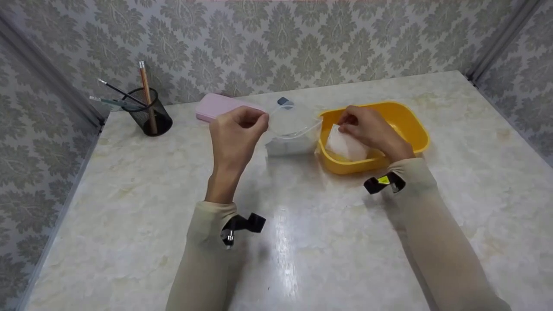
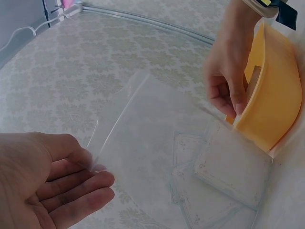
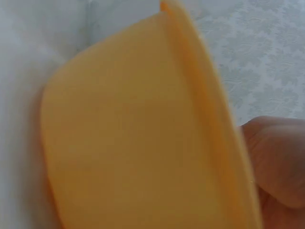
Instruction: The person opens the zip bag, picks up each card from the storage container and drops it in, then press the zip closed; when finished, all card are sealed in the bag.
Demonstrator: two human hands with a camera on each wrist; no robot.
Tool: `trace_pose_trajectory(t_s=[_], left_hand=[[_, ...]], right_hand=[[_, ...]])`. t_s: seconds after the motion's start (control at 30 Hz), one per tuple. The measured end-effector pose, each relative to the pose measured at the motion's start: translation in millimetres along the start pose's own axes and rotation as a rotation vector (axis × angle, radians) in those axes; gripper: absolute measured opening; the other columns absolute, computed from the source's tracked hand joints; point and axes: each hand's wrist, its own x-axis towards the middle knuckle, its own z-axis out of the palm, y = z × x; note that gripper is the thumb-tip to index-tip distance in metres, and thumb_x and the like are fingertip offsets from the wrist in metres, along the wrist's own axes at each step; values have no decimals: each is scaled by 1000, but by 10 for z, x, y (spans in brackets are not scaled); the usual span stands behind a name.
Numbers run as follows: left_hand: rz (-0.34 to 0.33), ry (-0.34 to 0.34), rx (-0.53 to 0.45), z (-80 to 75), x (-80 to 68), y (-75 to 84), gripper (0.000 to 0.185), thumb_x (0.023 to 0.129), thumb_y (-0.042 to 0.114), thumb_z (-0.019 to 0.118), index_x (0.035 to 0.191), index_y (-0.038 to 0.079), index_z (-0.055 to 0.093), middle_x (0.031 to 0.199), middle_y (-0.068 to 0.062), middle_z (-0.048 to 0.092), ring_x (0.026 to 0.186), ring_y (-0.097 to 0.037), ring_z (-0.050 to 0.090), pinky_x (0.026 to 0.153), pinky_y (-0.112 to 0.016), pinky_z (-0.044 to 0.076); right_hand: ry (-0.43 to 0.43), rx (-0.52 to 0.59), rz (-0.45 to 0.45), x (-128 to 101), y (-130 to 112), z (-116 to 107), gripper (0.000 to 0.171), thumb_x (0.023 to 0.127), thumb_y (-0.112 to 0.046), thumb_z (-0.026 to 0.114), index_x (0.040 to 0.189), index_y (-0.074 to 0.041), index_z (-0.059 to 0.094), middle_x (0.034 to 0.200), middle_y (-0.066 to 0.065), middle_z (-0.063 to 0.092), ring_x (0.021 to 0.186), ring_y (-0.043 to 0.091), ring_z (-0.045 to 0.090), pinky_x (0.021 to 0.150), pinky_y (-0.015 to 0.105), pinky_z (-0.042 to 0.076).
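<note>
My left hand [image 1: 235, 138] pinches the rim of a clear zip bag [image 1: 293, 123] between thumb and fingertips, and its mouth stands open. Several flat, square, see-through packets [image 2: 228, 167] lie low in the bag in the left wrist view. Over the yellow plastic basin [image 1: 417, 134], my right hand [image 1: 369, 127] pinches the upper corner of a thin white packet [image 1: 345, 144], which hangs inside the basin's left end. In the right wrist view the basin's outer wall [image 3: 124, 124] hides most of that hand.
A pink case [image 1: 220, 106] lies behind the left hand, and a small dark blue object [image 1: 284, 101] is behind the bag. At the back left stands a black mesh cup [image 1: 157, 121] with pencils. Patterned wall covering [image 1: 281, 43] rises behind the marbled table [image 1: 129, 242].
</note>
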Motion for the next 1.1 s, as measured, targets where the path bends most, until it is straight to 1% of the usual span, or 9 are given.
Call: trace_pose_trajectory(t_s=[0.1, 0.2, 0.37, 0.53, 0.63, 0.73, 0.87, 1.0, 1.1], left_hand=[[-3, 1, -3, -2, -3, -2, 9, 94, 8, 77, 90, 4, 84, 78, -2, 77, 71, -13, 71, 66, -20, 51], [-3, 2, -5, -4, -4, -2, 9, 94, 8, 77, 89, 4, 84, 78, -2, 77, 70, -14, 71, 66, -19, 51], [-10, 1, -1, -4, -7, -2, 9, 94, 9, 77, 89, 5, 84, 77, -1, 77, 70, -13, 71, 65, -19, 51], [-6, 3, 0, 1, -6, 0, 9, 94, 9, 77, 89, 5, 84, 78, -2, 77, 70, -13, 70, 66, -20, 51], [0, 3, -1, 2, -7, 1, 9, 94, 9, 77, 89, 5, 84, 79, -2, 77, 70, -14, 71, 66, -20, 51], [5, 1, -5, 4, -8, 0, 9, 94, 9, 76, 90, 4, 84, 79, -2, 77, 70, -14, 71, 67, -21, 51], [10, -1, -5, 4, -7, -4, 9, 95, 8, 76, 90, 4, 83, 79, -3, 77, 71, -15, 71, 68, -21, 52], [9, -1, -3, 1, -7, -5, 9, 95, 9, 77, 91, 3, 83, 80, -3, 77, 72, -15, 71, 68, -22, 52], [9, 0, -5, 0, -6, -1, 9, 95, 9, 77, 91, 4, 83, 80, -3, 77, 72, -15, 71, 68, -22, 52]], right_hand=[[35, -3, -27, -18, -48, -55, 22, 105, -3, 65, 126, 1, 71, 112, 19, 68, 98, 33, 60, 91, 46, 51], [86, 9, -81, -41, -105, -102, 24, 105, -1, 64, 128, 0, 73, 109, 19, 68, 95, 31, 59, 88, 44, 50], [219, 20, -191, -95, -219, -162, 19, 103, 0, 66, 120, 1, 74, 107, 17, 70, 91, 28, 62, 86, 34, 51], [388, 23, -278, -157, -351, -232, 11, 103, -3, 68, 111, 2, 74, 104, 14, 73, 88, 21, 65, 80, 21, 50], [483, 26, -330, -196, -427, -277, 9, 102, -4, 70, 107, 2, 74, 102, 14, 74, 88, 18, 67, 79, 17, 51], [554, 27, -383, -241, -500, -319, 10, 101, -5, 71, 106, 4, 74, 100, 14, 75, 88, 19, 70, 80, 16, 52], [614, 37, -426, -279, -574, -358, 13, 101, -6, 73, 106, 5, 73, 100, 13, 76, 89, 17, 71, 81, 17, 54], [645, 62, -453, -312, -629, -384, 15, 101, -7, 74, 107, 6, 71, 101, 11, 76, 90, 7, 69, 82, 18, 56], [658, 84, -473, -345, -669, -401, 15, 101, -7, 73, 108, 7, 71, 101, 11, 75, 91, 3, 69, 84, 20, 57]])
